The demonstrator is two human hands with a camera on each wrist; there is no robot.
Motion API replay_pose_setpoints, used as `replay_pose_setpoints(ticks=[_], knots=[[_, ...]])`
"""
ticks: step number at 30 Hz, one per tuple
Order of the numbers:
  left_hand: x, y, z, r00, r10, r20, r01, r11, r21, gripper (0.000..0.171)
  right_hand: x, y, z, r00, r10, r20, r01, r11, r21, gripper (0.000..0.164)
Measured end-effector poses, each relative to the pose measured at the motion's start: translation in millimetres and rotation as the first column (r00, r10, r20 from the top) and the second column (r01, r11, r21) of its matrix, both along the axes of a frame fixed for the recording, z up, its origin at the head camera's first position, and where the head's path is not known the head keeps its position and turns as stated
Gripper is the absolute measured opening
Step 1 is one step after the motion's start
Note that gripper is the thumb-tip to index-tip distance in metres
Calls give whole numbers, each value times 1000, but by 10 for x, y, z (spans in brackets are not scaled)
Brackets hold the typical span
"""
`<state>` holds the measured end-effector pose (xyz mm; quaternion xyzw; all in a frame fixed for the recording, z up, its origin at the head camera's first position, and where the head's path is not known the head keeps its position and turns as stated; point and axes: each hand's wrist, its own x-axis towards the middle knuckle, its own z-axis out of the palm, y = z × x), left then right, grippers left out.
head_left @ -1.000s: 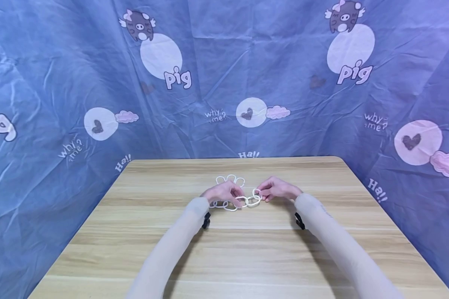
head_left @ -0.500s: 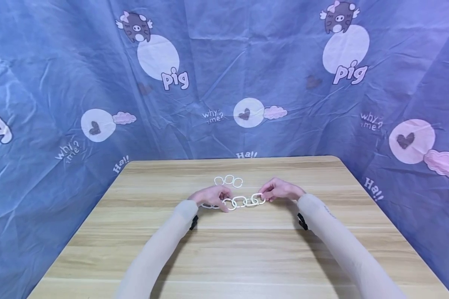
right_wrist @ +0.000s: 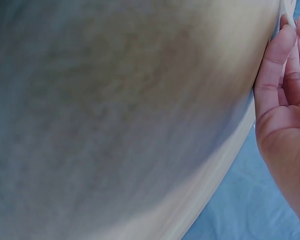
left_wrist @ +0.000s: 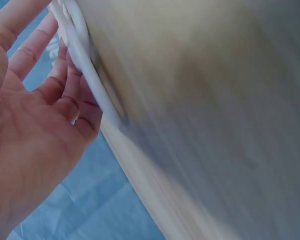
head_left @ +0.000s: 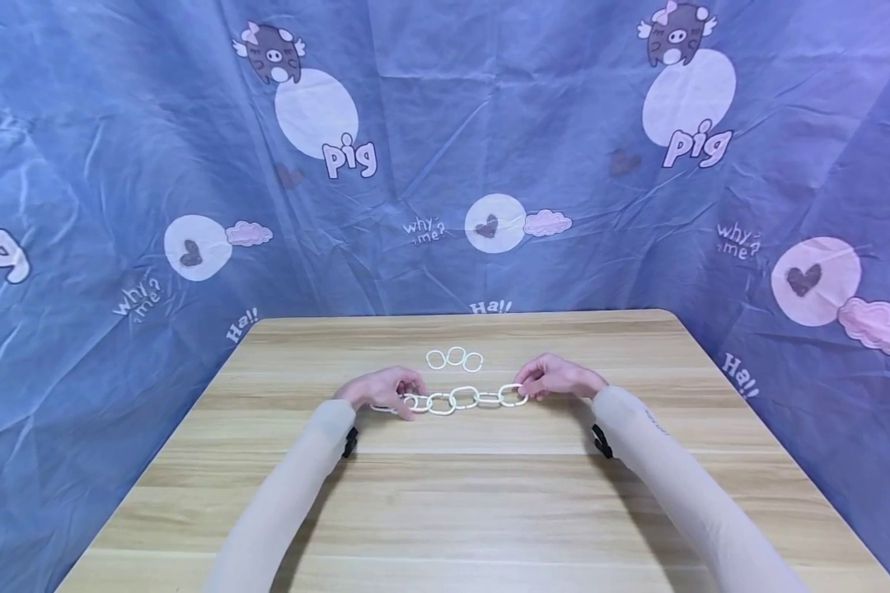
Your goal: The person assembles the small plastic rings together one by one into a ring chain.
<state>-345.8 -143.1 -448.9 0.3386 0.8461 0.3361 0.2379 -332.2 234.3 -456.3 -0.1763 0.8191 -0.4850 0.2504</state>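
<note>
A white plastic chain (head_left: 463, 397) of linked oval rings stretches sideways across the table between both hands. My right hand (head_left: 556, 376) pinches its right end ring with thumb and fingers. At the left part of the chain, my left hand (head_left: 381, 391) has its thumb on the near side and fingers on the far side of a ring, with more links showing under the palm. In the left wrist view, white rings (left_wrist: 85, 55) lie along the fingers of that hand. Only a sliver of the chain shows past the right fingertips (right_wrist: 287, 35) in the right wrist view.
Behind the chain, three loose white rings (head_left: 456, 357) lie close together on the wooden table (head_left: 489, 494). A blue cloth curtain (head_left: 430, 165) with printed pigs hangs along the table's back and sides.
My left hand has moved left along the chain, and more links now lie stretched out between the hands. The right hand has shifted slightly right, keeping its end ring.
</note>
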Motion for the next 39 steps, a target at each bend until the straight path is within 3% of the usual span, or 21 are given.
replay_pose_setpoints(ticks=[4, 14, 29, 39], knots=[[-5, -216, 25, 1000, -5, -2, 5, 1000, 19, 41, 8, -8, 3, 1000, 1, -2, -1, 1000, 11, 25], [-36, -597, 21, 998, 52, 27, -54, 996, 68, 42, 17, -81, 17, 1000, -4, -11, 4, 999, 41, 23], [3, -857, 79, 992, 124, 1, -124, 992, 2, 36, 7, -314, -2, 999, 11, -33, -9, 998, 64, 18], [-13, -982, 50, 990, 143, 10, -143, 989, 18, 36, 19, -489, 14, 999, 17, -33, -15, 998, 59, 17]])
